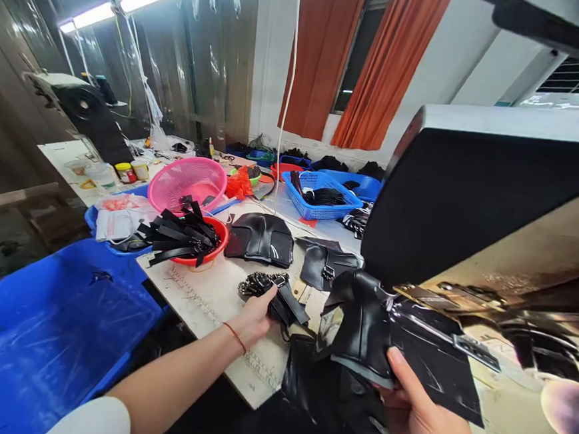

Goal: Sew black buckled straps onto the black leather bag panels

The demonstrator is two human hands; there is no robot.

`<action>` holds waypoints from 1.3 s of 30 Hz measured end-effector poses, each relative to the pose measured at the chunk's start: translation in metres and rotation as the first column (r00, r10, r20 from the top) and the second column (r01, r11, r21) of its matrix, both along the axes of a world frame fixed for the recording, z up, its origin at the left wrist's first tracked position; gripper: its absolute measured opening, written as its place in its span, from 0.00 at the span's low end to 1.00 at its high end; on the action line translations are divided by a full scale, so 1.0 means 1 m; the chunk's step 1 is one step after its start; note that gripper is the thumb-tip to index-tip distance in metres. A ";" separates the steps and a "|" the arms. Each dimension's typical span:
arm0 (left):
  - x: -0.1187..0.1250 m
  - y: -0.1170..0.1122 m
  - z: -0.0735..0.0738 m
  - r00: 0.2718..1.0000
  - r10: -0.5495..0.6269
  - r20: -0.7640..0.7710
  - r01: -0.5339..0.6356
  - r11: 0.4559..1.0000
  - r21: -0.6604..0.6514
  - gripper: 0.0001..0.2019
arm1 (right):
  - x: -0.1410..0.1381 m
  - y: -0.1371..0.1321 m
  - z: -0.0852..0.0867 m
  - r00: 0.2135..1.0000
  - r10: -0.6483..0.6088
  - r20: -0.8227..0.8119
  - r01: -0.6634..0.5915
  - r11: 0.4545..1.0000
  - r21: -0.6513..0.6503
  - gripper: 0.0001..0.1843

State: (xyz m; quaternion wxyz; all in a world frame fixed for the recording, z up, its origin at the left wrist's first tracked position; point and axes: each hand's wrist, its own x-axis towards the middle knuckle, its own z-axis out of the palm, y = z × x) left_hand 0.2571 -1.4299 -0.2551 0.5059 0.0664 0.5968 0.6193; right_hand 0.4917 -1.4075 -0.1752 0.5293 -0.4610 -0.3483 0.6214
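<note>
The right hand, nearest the camera, grips a black leather piece above the worktable. The left hand closes on buckled straps lying there. Judging by this, picking a strap is the step; fitting it needs careful alignment.

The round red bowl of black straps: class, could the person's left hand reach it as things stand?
Probably yes. The left hand rests on a bundle of black buckled straps, and only bare pale worktable lies between it and the round red bowl of black straps. The right hand holds a black leather piece.
</note>
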 end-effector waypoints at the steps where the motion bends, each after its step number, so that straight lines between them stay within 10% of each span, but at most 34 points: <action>1: -0.005 0.000 0.003 0.999 -0.034 0.027 0.035 0.999 -0.012 0.12 | -0.006 -0.003 0.008 0.999 -0.024 -0.029 0.022 0.997 -0.070 0.20; 5: -0.038 -0.013 0.015 0.958 -0.255 0.131 0.265 0.962 -0.068 0.27 | -0.017 -0.011 0.023 0.997 -0.040 -0.070 0.030 0.990 -0.136 0.21; 7: -0.053 -0.024 0.018 0.860 -0.509 0.036 0.508 0.848 -0.150 0.38 | -0.018 -0.012 0.022 0.996 -0.041 -0.073 0.034 0.995 -0.098 0.20; 10: -0.069 -0.031 0.026 0.350 -0.846 -0.402 0.707 0.520 -0.479 0.42 | -0.016 -0.011 0.017 0.998 -0.022 -0.064 0.018 0.998 -0.060 0.22; 12: -0.074 -0.026 0.035 0.068 -0.804 -0.591 0.622 0.497 -0.605 0.34 | -0.016 -0.010 0.016 0.999 -0.014 -0.037 0.011 0.998 -0.058 0.22; 16: -0.065 0.007 0.050 -0.117 -0.571 -0.812 0.581 0.624 -0.523 0.17 | -0.018 -0.013 0.020 0.999 -0.024 -0.038 0.019 0.993 -0.115 0.23; 22: -0.039 0.053 0.039 -0.354 -0.296 -0.887 0.765 0.454 -0.457 0.10 | -0.017 -0.025 0.024 0.994 0.076 -0.083 -0.081 0.995 -0.059 0.20; 28: -0.051 0.066 0.050 -0.302 -0.225 -0.926 0.847 0.383 -0.369 0.05 | 0.002 0.008 0.020 0.935 -0.279 -0.219 0.308 0.945 0.113 0.18; 33: -0.042 0.063 0.092 -0.086 -0.206 -0.975 0.860 0.478 -0.177 0.06 | 0.028 0.046 0.027 0.897 -0.408 -0.172 0.442 0.848 0.291 0.16; 37: -0.005 0.053 0.113 0.144 -0.238 -0.961 0.861 0.509 0.003 0.07 | 0.032 0.031 0.030 0.870 -0.451 -0.200 0.494 0.787 0.369 0.15; 39: 0.013 0.049 0.118 0.249 -0.248 -0.936 0.844 0.529 0.084 0.06 | 0.026 0.011 0.021 0.896 -0.405 -0.185 0.444 0.841 0.308 0.17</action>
